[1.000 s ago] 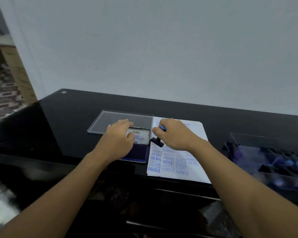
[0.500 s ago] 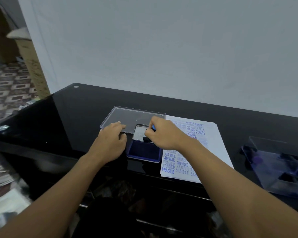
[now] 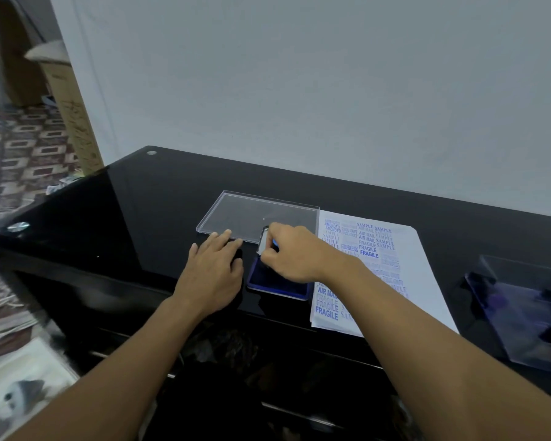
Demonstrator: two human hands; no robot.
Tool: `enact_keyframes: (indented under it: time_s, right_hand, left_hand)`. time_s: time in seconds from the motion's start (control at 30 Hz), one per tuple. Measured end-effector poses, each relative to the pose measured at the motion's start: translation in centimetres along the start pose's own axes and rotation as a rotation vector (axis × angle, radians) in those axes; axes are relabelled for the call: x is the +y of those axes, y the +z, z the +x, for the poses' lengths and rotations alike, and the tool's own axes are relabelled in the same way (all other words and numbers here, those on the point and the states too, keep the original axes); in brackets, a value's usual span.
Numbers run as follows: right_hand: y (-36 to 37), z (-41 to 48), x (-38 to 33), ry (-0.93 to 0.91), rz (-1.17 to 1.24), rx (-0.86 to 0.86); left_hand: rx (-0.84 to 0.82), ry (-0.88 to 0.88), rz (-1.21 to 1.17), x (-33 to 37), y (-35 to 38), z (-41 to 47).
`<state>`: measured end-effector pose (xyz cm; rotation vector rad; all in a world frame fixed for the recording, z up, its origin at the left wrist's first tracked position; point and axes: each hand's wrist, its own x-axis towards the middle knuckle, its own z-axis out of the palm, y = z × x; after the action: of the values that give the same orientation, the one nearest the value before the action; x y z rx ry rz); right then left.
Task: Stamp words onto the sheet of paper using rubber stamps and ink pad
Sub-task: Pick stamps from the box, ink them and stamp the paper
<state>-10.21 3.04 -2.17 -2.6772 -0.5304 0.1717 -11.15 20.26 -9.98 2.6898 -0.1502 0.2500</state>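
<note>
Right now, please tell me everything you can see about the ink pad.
The ink pad is a flat rectangular tray, open, with a dark blue inked surface and a glossy blue rim. It lies on the black table, its right edge against or over the left edge of the paper. Its far end shows a pale, shiny part, maybe a lid. The right hand holds a stamp on or just above the pad, hiding its far half. The left hand lies flat beside its left edge.

Dim, flat indoor light; my glossy black bench mirrors the pale wall; soft focus overall; wide-angle bending at edges; clear tray at right smeared, blurry.
</note>
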Motion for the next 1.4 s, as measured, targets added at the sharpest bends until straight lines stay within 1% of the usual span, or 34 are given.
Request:
enact_keyframes:
  time_s: [0.27, 0.6, 1.07, 1.4]
  right_hand:
    - [1.5, 0.3, -0.3, -0.08, -0.129, 0.039]
    - [2.8, 0.3, 0.3, -0.078, -0.066, 0.105]
    - [2.7, -0.1, 0.0, -0.057, -0.049, 0.055]
    - [2.6, 0.2, -0.7, -0.062, -0.088, 0.037]
  left_hand:
    - [0.007, 0.01, 0.03, -0.2, 0.4, -0.3]
    - [0.007, 0.003, 0.051, -0.1, 0.5, -0.3]
    - [0.005, -0.002, 0.058, 0.0, 0.4, -0.3]
    - [0.003, -0.011, 0.045, 0.2, 0.3, -0.5]
